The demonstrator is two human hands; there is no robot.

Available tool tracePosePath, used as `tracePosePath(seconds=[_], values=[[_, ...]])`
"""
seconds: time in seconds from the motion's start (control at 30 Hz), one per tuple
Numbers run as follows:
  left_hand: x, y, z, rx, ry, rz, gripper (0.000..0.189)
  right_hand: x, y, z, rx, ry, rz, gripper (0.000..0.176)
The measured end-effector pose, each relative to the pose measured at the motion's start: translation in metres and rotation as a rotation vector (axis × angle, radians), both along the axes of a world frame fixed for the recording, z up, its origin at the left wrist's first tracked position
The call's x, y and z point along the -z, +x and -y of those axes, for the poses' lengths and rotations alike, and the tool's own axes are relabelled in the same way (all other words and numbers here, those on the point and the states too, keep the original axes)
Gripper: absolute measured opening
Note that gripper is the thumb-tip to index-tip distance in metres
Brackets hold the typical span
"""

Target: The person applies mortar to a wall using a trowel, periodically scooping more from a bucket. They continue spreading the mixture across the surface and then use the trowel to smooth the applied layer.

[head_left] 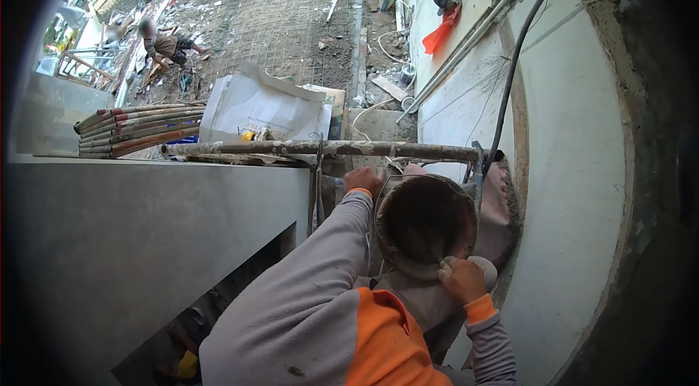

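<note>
A dark, mortar-smeared bucket stands in front of me, below a horizontal metal pipe. At its near rim my right hand is closed, thumb side toward the bucket; a pale streak runs from the fingers into the dark inside. I cannot tell what this hand grips. My left hand is curled closed just left of the far rim, beside the thin wire handle. Whatever lies within its fingers is hidden. The bottom of the bucket is in deep shadow.
A grey panel fills the left side, a white wall the right. Black cable hangs along that wall. Bundled pipes and a white sack lie beyond the bar. Several people are on the rubble-strewn ground below.
</note>
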State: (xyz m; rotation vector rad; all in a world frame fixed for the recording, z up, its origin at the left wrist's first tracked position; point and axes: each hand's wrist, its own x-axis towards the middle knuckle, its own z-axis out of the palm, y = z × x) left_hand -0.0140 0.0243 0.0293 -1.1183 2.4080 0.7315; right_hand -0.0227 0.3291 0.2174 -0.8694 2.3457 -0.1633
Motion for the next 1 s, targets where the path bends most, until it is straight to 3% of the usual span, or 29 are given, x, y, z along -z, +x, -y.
tracePosePath(seconds=[0.07,0.17,0.2,0.27,0.37,0.47,0.57,0.67,0.77,0.87,1.0], values=[[0.017,0.004,-0.002,0.053,-0.075,-0.043,0.057,-0.018,-0.007,0.006,0.052,0.042,0.077,0.023],[0.034,0.001,-0.002,0.043,-0.114,-0.047,0.057,-0.009,-0.005,-0.011,0.110,-0.122,0.088,0.023],[0.038,0.004,-0.002,0.045,-0.124,-0.062,0.057,-0.008,-0.005,-0.014,0.144,-0.066,0.152,0.030],[0.023,-0.001,-0.003,0.030,-0.072,0.013,0.054,-0.002,0.001,-0.023,0.163,-0.208,0.145,0.022],[0.026,-0.001,-0.002,0.018,-0.085,0.006,0.055,0.004,0.013,-0.028,0.057,-0.365,-0.140,0.021],[0.024,0.001,-0.003,0.039,-0.078,0.000,0.057,-0.015,0.010,-0.021,-0.017,-0.152,-0.418,0.027],[0.020,-0.001,-0.003,0.056,-0.059,0.008,0.054,-0.045,0.000,-0.018,-0.043,-0.216,-0.547,0.030],[0.013,-0.001,-0.005,0.045,-0.059,-0.002,0.050,-0.071,-0.002,-0.006,0.043,-0.093,-0.568,0.019],[0.016,0.000,-0.005,0.042,-0.064,-0.028,0.051,-0.068,-0.006,0.009,-0.032,0.209,-0.606,0.009],[0.008,-0.002,-0.006,0.040,-0.060,-0.029,0.052,-0.041,-0.005,0.028,-0.124,0.357,-0.448,0.007],[0.016,0.000,-0.005,0.031,-0.075,-0.067,0.054,-0.015,-0.004,0.008,-0.063,0.153,-0.245,0.012]])
